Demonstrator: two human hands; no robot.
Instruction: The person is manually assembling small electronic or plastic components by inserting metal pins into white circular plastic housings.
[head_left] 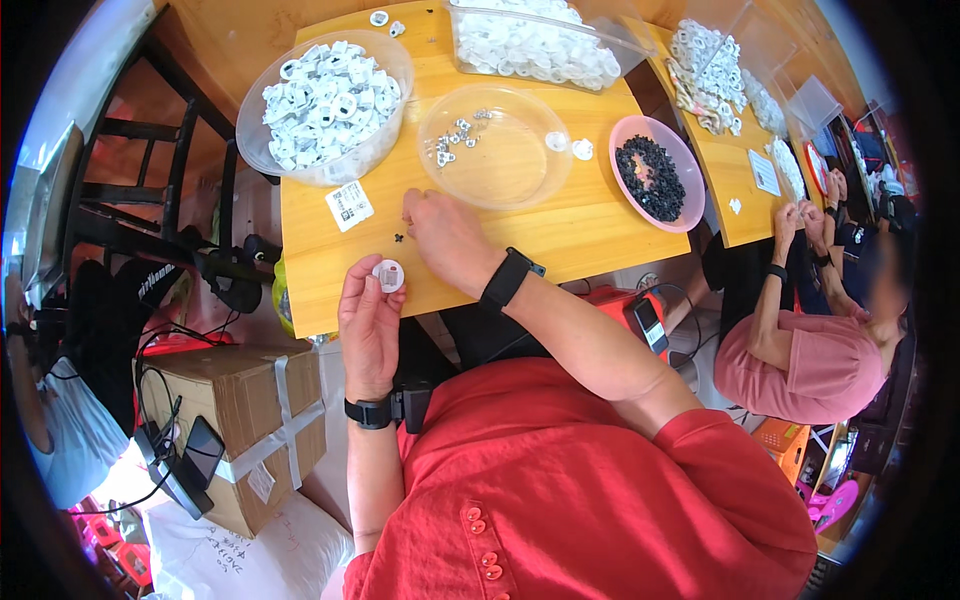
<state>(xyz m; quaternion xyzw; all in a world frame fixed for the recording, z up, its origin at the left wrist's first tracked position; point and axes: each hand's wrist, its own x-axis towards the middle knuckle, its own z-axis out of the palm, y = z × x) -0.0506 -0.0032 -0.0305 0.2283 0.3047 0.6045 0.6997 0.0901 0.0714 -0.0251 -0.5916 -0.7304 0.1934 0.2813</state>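
Observation:
My left hand, at the table's near edge, pinches a small round white plastic part between thumb and fingers. My right hand is closed above the tabletop, ahead and to the right of it; whatever its fingertips hold is hidden. A few tiny black pieces lie on the wood between the two hands. Beyond the right hand sits a shallow clear round tray with small metal pieces in it. A white printed label lies left of the right hand.
A clear tub of white parts stands far left, a clear bin of white rings at the back. A pink bowl holds black pieces. At right, a person in pink works at another table. A taped cardboard box stands lower left.

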